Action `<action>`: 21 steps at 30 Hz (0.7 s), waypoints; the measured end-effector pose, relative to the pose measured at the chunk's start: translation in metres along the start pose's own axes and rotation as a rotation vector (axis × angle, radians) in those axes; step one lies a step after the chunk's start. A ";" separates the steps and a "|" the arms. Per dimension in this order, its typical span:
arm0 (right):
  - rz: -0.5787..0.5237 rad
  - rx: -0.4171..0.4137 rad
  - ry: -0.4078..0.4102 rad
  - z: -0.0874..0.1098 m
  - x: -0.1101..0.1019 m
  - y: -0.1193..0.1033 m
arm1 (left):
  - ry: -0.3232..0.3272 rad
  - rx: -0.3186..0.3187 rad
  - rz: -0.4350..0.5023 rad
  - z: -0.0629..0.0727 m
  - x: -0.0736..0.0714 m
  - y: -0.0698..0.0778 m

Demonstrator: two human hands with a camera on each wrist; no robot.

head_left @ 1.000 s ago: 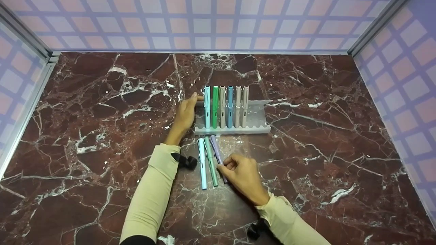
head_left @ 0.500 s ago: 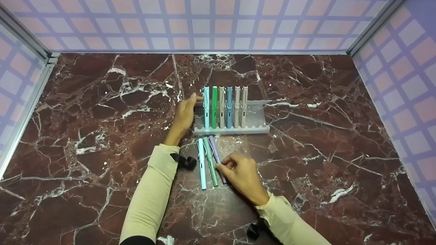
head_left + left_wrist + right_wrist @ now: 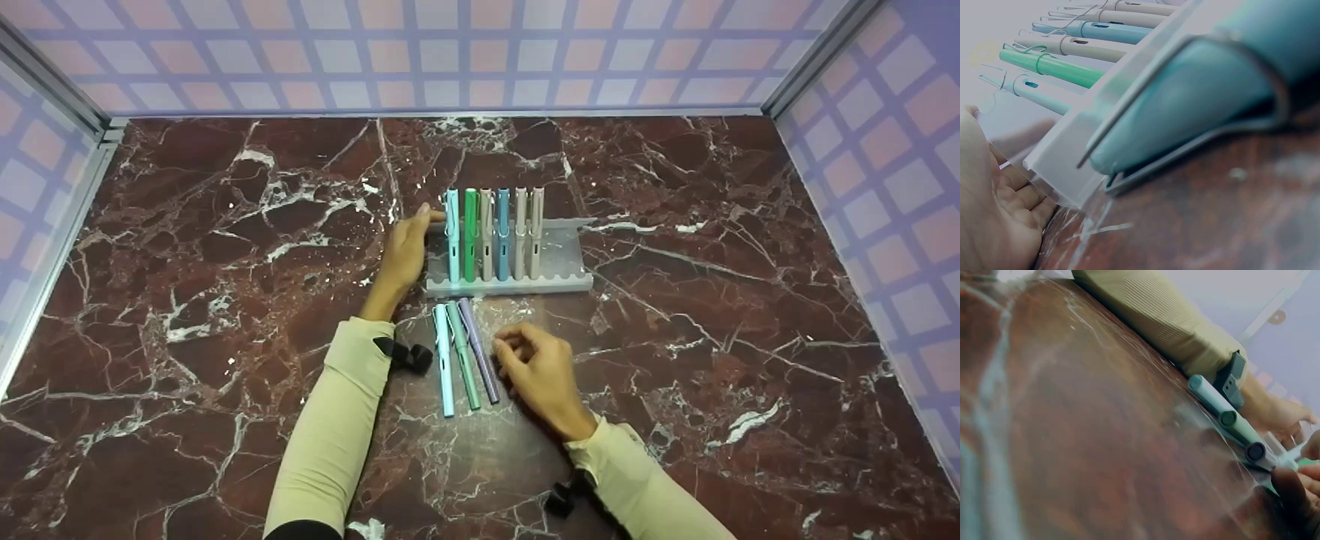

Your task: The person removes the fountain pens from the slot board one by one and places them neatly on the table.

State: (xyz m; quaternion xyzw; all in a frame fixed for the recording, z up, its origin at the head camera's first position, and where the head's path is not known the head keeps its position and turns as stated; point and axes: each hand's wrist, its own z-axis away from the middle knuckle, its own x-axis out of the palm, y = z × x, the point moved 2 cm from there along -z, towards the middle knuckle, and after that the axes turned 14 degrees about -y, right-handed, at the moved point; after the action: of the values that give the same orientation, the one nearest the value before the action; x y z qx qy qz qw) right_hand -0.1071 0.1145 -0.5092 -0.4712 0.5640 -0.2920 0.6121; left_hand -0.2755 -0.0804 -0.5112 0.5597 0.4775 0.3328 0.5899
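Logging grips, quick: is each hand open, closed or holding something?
Left hand: at the clear pen rack's left edge; grip cannot be told.
Right hand: open, loosely curled, holding nothing, beside the purple pen.

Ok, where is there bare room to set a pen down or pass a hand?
Bare tabletop lies right of the right hand, left of the left hand, and behind the pen rack up to the wall. The rack's right end is free. Crowded: in front of the rack, where three loose pens lie beside the right hand.

Gap between right hand (image 3: 536,367) and rack (image 3: 562,255)
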 end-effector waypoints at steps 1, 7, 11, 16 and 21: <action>0.016 -0.023 0.019 -0.002 -0.003 0.001 | 0.002 0.005 -0.001 0.000 0.000 0.000; 0.202 -0.173 0.200 -0.019 -0.025 0.012 | 0.003 0.011 0.002 0.000 0.000 0.000; 0.286 -0.245 0.328 -0.032 -0.036 0.016 | 0.010 0.018 0.009 0.000 0.000 -0.001; 0.325 -0.348 0.432 -0.046 -0.047 0.019 | 0.006 0.029 0.048 0.000 0.000 0.000; 0.341 -0.355 0.440 -0.062 -0.055 0.024 | 0.007 0.036 0.039 0.000 0.001 0.000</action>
State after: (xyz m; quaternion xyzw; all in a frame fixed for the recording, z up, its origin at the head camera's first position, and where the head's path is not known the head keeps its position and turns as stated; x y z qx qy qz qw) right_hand -0.1821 0.1571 -0.5035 -0.3950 0.7954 -0.1773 0.4241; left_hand -0.2755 -0.0796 -0.5114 0.5783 0.4744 0.3375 0.5715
